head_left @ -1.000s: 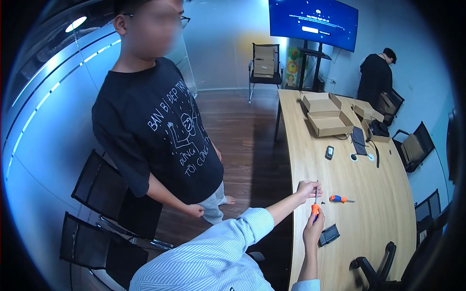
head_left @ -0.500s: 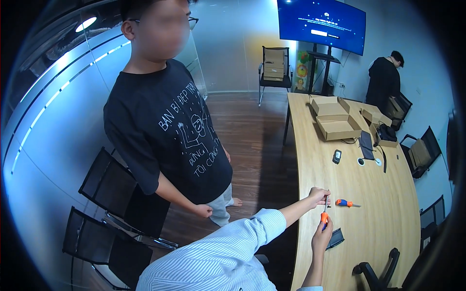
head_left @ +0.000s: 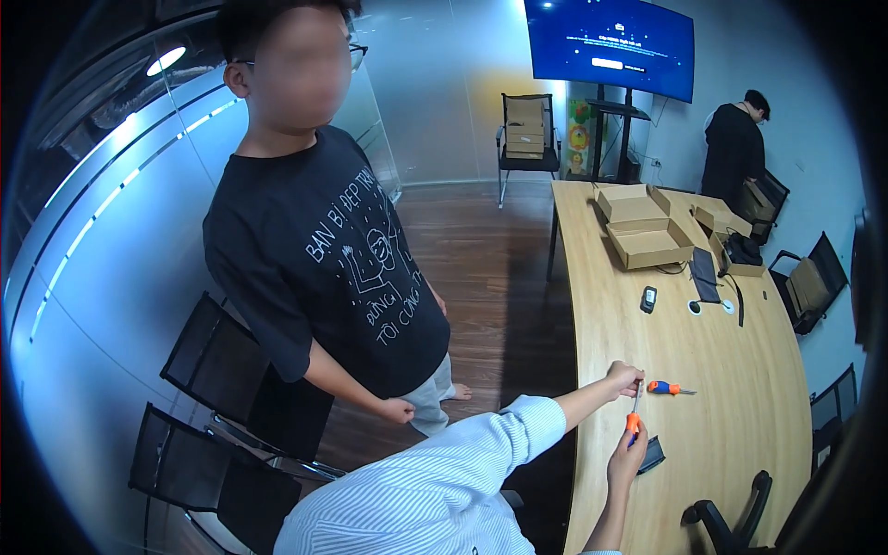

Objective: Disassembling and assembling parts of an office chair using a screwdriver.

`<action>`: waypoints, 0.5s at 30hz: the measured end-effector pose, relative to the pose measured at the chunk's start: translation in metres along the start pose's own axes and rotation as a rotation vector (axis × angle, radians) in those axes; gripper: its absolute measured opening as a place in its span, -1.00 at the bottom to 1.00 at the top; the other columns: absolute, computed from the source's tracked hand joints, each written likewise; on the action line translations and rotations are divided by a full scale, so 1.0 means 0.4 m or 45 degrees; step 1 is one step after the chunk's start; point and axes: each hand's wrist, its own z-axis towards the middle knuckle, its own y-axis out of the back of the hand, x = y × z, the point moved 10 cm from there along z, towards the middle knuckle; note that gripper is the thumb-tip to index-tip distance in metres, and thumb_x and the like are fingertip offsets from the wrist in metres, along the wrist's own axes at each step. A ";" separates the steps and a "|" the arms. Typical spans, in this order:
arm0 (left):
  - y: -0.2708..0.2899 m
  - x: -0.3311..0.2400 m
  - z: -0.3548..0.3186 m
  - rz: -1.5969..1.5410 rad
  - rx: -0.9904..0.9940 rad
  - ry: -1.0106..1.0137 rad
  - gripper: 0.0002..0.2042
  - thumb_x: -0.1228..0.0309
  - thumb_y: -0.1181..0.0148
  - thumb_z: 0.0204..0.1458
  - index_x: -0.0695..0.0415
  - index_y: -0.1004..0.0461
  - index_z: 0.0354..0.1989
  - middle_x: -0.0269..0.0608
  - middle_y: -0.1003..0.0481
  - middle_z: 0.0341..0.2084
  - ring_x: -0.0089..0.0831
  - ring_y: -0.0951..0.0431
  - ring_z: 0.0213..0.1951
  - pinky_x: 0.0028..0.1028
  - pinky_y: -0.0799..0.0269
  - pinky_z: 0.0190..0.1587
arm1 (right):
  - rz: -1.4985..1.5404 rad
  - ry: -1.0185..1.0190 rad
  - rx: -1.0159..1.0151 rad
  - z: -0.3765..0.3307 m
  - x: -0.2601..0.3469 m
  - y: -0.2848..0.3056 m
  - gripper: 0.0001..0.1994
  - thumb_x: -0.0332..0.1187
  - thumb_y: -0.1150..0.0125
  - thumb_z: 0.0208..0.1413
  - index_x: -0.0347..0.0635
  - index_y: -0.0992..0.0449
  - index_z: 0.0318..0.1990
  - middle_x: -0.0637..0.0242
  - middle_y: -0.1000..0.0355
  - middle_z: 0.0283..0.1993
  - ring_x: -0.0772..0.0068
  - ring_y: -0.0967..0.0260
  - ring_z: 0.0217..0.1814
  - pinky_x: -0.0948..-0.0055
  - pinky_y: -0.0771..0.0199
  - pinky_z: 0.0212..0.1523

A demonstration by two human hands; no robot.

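My right hand (head_left: 625, 455) is closed round the orange and blue handle of a screwdriver (head_left: 634, 422), whose metal shaft points away from me. At the far end of that shaft, my left hand (head_left: 625, 378) has its fingers pinched together by the tip; any small part between them is too small to make out. Just right of my left hand, a second orange and blue screwdriver (head_left: 662, 388) lies on the table. A dark, flat, tray-like piece (head_left: 653, 455) rests beside my right hand, partly hidden by it.
The wooden table (head_left: 721, 416) bears open cardboard boxes (head_left: 651, 244), a small black device (head_left: 648, 299) and a dark pouch (head_left: 704, 277). A person in a black shirt (head_left: 324, 250) stands close on my left; another (head_left: 735, 148) is beyond the table. Black chairs (head_left: 222, 361) stand at left.
The whole view has shifted slightly, so table and hands appear farther right. My left fingers have curled in more at the screwdriver's tip. The right hand keeps its grip on the handle.
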 end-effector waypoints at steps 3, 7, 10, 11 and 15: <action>-0.011 0.070 0.088 0.008 0.054 0.039 -0.87 0.47 -0.18 0.07 0.31 -0.46 -0.39 -0.12 -0.53 -0.51 -0.28 -0.62 -0.48 -0.31 -0.66 -0.36 | -0.004 -0.012 -0.101 0.001 -0.026 0.012 -0.66 -0.37 0.07 0.31 -0.38 -0.32 0.15 -0.05 -0.39 0.07 0.03 -0.35 0.14 0.25 -0.28 0.17; 0.013 0.162 0.240 0.418 0.001 -0.001 -0.92 0.51 -0.22 -0.04 0.27 -0.57 -0.49 -0.06 -0.56 -0.52 -0.26 -0.60 -0.52 -0.23 -0.57 -0.47 | 0.231 -0.041 -0.048 0.001 -0.080 0.000 -0.68 -0.43 0.03 0.27 -0.36 -0.35 0.13 -0.02 -0.38 0.09 0.09 -0.32 0.17 0.26 -0.24 0.21; 0.022 0.184 0.264 0.423 0.041 -0.082 -0.89 0.47 -0.27 -0.04 0.25 -0.60 -0.37 -0.12 -0.60 -0.51 -0.44 -0.55 -0.60 -0.41 -0.50 -0.53 | 0.046 -0.169 -0.096 -0.024 -0.140 0.018 -0.65 -0.41 0.01 0.23 -0.36 -0.34 0.14 -0.08 -0.38 0.05 -0.02 -0.32 0.15 0.24 -0.26 0.19; 0.027 0.149 0.244 0.800 -0.120 -0.291 -0.89 0.47 -0.30 -0.06 0.24 -0.63 -0.39 -0.14 -0.59 -0.56 -0.51 -0.54 -0.61 -0.46 -0.46 -0.56 | 0.056 -0.209 -0.098 -0.037 -0.158 0.028 -0.63 -0.39 0.02 0.24 -0.35 -0.31 0.16 -0.12 -0.36 0.05 -0.08 -0.33 0.12 0.20 -0.29 0.14; -0.053 0.121 0.159 1.356 -0.094 -0.571 -0.88 0.42 -0.33 -0.13 0.21 -0.65 -0.44 0.03 -0.59 -0.48 -0.14 -0.63 -0.35 -0.28 -0.53 -0.19 | 0.011 -0.384 -0.135 -0.096 -0.222 0.081 -0.63 -0.35 0.06 0.28 -0.31 -0.29 0.18 -0.10 -0.35 0.05 -0.08 -0.35 0.08 0.18 -0.33 0.10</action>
